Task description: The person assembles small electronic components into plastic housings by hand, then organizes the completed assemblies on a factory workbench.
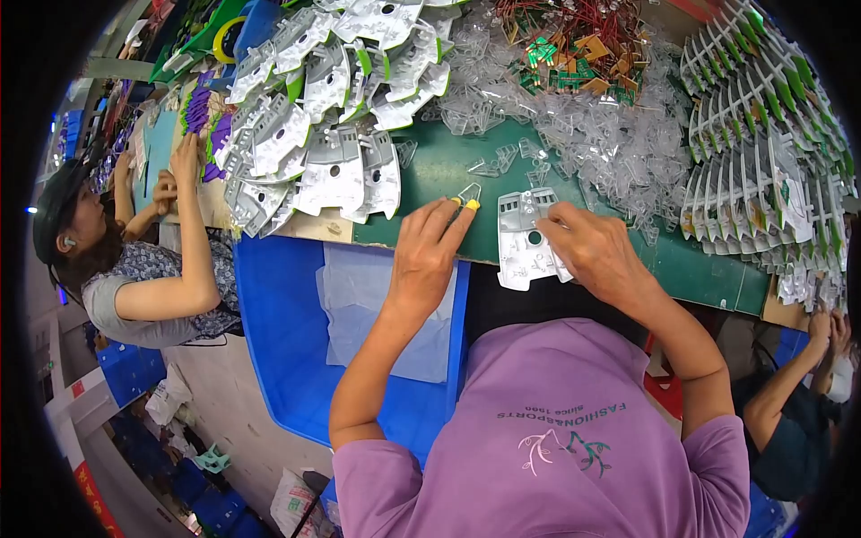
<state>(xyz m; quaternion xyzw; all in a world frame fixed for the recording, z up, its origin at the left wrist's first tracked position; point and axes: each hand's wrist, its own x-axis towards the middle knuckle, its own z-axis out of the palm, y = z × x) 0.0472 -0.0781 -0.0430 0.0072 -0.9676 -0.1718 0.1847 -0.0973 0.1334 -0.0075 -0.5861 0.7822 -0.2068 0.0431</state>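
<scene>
My left hand (424, 255) pinches a small clear plastic part (470, 191) over the green tabletop. Yellow covers (472, 204) sit on its fingertips. To its right, my right hand (601, 253) grips the edge of a white and grey plastic shell (517, 255), thumb and fingers on its right side. The shell is tilted at the table's near edge, its ribbed inner face and round hole in sight. Loose clear parts (502, 160) lie just beyond both hands.
White-and-green shells (332, 175) are piled at left; more stand in rows (744, 161) at right. Behind are heaped clear parts (619, 143) and green circuit boards with red wires (583, 76). A blue bin (278, 359) sits below left. Co-workers (170, 278) flank me.
</scene>
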